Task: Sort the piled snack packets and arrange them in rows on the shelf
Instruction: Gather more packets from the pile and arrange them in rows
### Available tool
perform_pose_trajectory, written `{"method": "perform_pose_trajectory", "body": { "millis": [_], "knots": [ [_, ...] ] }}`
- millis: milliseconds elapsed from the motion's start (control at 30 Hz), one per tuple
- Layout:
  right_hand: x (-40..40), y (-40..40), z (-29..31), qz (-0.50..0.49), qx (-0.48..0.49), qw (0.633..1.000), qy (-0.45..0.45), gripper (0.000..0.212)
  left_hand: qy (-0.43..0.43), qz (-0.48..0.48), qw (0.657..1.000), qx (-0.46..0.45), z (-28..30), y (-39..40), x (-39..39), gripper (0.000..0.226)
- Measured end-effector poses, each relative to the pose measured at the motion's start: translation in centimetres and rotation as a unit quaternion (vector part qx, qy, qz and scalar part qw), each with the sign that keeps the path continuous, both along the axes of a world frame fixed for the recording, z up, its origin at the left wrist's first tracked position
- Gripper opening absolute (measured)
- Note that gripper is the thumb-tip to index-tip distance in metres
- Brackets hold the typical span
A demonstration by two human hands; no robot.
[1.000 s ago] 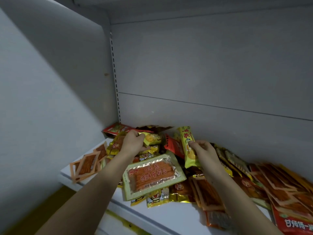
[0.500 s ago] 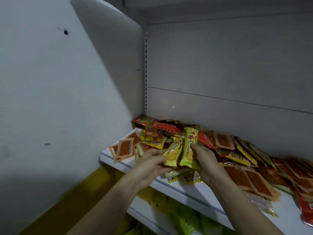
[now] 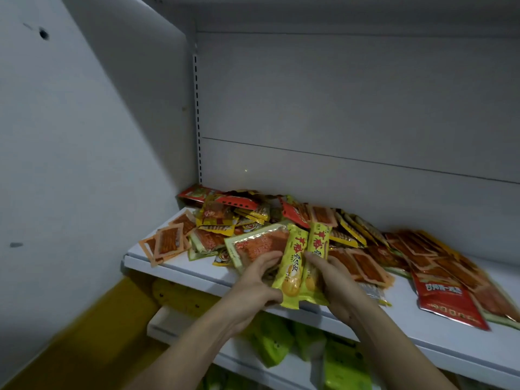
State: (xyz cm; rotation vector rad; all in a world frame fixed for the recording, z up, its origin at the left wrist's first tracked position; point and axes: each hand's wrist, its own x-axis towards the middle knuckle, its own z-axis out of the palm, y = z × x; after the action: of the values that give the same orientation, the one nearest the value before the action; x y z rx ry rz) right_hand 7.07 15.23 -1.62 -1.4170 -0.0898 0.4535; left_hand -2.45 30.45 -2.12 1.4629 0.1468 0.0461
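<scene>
I am looking down at the white shelf (image 3: 174, 267), where the snack packets (image 3: 374, 249) are lying in a loose heap from the far left corner across to the right. No tidy row is showing anywhere yet, so I am judging the sorting to be barely begun, with nearly all of the pile left to separate and line up. My left hand (image 3: 257, 280) is gripping one long yellow packet (image 3: 292, 266) at the near edge of the shelf, fingers curled round its left side. My right hand (image 3: 334, 280) is holding a matching second yellow packet (image 3: 318, 249) just beside it, the two touching edge to edge. A green-bordered orange packet (image 3: 253, 246) is lying just behind my left hand. Small orange sachets (image 3: 168, 240) are sitting apart at the near left, and a large red packet (image 3: 447, 299) is lying at the near right. Green packs (image 3: 270, 344) are filling the lower shelf.
</scene>
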Motion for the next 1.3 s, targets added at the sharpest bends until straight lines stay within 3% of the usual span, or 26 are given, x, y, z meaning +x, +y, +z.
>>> {"method": "perform_pose_trajectory", "body": {
  "millis": [100, 233, 300, 433, 500, 700, 867, 933, 1300],
  "knots": [
    [0.6, -2.6, 0.3, -0.001, 0.027, 1.0, -0.009, 0.033, -0.015, -0.019, 1.0, 0.018, 0.1, -2.6, 1.4, 0.076],
    [2.4, -5.9, 0.8, -0.006, 0.032, 0.999, 0.005, 0.029, 0.005, -0.071, 0.989, 0.129, 1.1, -5.1, 3.9, 0.074],
    [3.7, -7.3, 1.1, -0.012, 0.027, 0.999, 0.014, 0.026, 0.014, -0.074, 0.986, 0.149, 2.0, -6.1, 5.2, 0.06],
    [6.5, -9.8, 1.7, -0.008, 0.026, 0.999, 0.031, 0.027, 0.011, 0.034, 0.981, 0.19, 2.9, -6.0, 8.2, 0.026],
    [7.7, -10.7, 1.9, 0.007, 0.029, 0.999, 0.036, 0.027, -0.003, 0.123, 0.974, 0.192, 3.1, -5.0, 9.1, 0.021],
    [10.2, -11.3, 2.3, 0.05, 0.022, 0.998, 0.027, 0.022, 0.003, 0.273, 0.925, 0.264, 3.1, -1.7, 11.0, 0.025],
    [11.5, -8.9, 1.9, 0.037, -0.008, 0.999, -0.025, 0.024, 0.053, 0.246, 0.857, 0.45, 2.1, -0.3, 13.4, 0.032],
    [12.0, -7.5, 1.9, 0.042, -0.013, 0.999, -0.032, 0.027, 0.068, 0.229, 0.846, 0.477, 2.2, 0.4, 14.7, 0.034],
    [15.4, -3.5, 1.1, -0.011, -0.037, 0.998, -0.059, 0.026, 0.064, 0.136, 0.896, 0.419, 2.2, 2.9, 22.6, 0.005]
  ]
}}
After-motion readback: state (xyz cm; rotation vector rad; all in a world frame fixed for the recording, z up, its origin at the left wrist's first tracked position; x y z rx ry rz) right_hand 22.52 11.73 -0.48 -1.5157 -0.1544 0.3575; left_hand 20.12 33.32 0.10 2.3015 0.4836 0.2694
